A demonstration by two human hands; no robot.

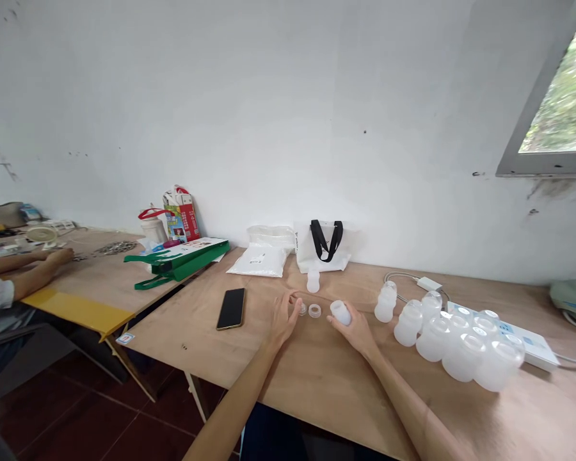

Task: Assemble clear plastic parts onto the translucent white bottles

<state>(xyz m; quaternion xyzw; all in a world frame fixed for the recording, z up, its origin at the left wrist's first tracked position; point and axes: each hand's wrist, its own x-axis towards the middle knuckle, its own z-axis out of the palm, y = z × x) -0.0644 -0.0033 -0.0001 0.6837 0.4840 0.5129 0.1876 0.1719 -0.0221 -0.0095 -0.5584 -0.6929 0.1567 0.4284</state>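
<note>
Forearms (244, 396) extend over a table (317, 365); the right hand (355, 330) grasps a translucent bottle (340, 313); the left hand (283, 320) curls beside a clear ring (303, 310), its grip indeterminable.

On the brown wooden bench (307, 371), the right hand (355, 328) holds an open-topped, frosted white plastic bottle (342, 315); the left hand (283, 318), grip unclear, is at a small clear plastic ring (303, 312). Another translucent ring (315, 315) lies between the hands. Capped, frosted white bottles (463, 358) stand right, beside a long white power strip (532, 346); a black rectangular phone (231, 308) lies left.
</note>
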